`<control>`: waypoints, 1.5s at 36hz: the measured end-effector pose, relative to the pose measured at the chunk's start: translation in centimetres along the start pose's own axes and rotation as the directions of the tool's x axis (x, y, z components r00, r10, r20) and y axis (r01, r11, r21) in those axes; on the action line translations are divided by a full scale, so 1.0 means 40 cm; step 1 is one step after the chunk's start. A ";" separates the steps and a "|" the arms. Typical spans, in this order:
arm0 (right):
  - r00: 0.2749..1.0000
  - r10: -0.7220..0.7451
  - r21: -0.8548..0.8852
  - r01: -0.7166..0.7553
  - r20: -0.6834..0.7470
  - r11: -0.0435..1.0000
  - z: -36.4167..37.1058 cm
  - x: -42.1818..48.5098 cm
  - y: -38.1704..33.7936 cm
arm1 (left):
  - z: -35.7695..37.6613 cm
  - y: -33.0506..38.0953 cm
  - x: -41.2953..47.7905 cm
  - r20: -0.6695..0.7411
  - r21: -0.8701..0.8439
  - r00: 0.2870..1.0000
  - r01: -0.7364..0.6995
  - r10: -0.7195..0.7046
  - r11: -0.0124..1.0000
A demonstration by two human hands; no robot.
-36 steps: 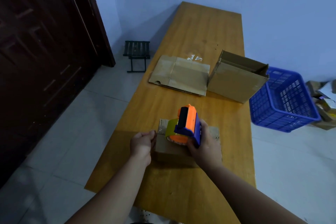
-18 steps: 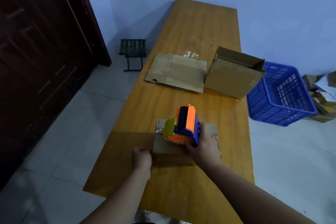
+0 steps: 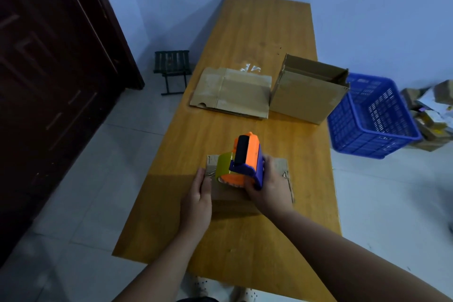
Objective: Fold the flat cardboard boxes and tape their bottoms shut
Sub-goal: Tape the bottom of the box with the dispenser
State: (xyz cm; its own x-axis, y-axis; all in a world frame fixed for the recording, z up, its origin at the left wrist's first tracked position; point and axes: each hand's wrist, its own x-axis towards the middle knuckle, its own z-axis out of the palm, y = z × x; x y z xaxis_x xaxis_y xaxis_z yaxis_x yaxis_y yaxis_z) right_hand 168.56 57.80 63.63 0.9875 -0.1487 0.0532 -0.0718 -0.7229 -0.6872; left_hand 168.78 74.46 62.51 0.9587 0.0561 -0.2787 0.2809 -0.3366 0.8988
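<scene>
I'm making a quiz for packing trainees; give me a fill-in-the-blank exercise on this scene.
1. The right hand grips the ____ over the small cardboard box.
2. The left hand lies flat on that box's ____ edge.
3. The plastic basket on the floor is ____.
Missing: tape dispenser; left; blue.

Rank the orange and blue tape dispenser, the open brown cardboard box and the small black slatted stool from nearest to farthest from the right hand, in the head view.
1. Orange and blue tape dispenser: gripped in the right hand.
2. Open brown cardboard box: farther up the table, right side.
3. Small black slatted stool: on the floor past the table's left edge.
</scene>
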 end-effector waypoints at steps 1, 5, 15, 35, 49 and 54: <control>1.000 -0.002 0.003 0.002 -0.002 1.000 0.000 -0.001 -0.001 | -0.006 0.008 0.008 0.007 -0.006 1.000 0.023 -0.023 1.000; 1.000 -0.005 0.031 0.005 -0.010 0.999 0.000 -0.002 -0.003 | -0.003 0.034 0.033 -0.025 0.035 0.999 0.035 -0.034 0.999; 0.997 -0.066 -0.076 0.070 0.049 0.995 -0.031 0.023 0.000 | 0.053 0.041 0.105 0.056 -0.006 0.970 0.239 -0.238 0.971; 0.977 -0.093 -0.237 0.139 0.194 0.961 -0.186 0.056 -0.009 | 0.074 0.043 0.112 0.080 0.263 0.971 0.197 -0.225 0.944; 0.993 0.101 0.161 -0.109 0.055 0.981 -0.158 0.004 0.040 | 0.096 0.046 0.107 0.024 0.235 0.985 0.161 -0.172 0.959; 0.993 0.051 -0.025 -0.049 0.108 0.999 -0.181 0.011 0.028 | 0.098 0.050 0.103 0.028 0.249 0.983 0.167 -0.179 0.954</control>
State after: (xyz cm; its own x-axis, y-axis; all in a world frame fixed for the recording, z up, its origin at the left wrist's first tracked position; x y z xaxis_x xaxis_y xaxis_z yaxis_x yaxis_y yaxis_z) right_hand 167.89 52.03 68.12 0.9919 -0.1119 -0.0601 -0.1232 -0.7313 -0.6708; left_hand 173.14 70.34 61.84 0.8914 0.0894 -0.4444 0.4171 -0.5457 0.7268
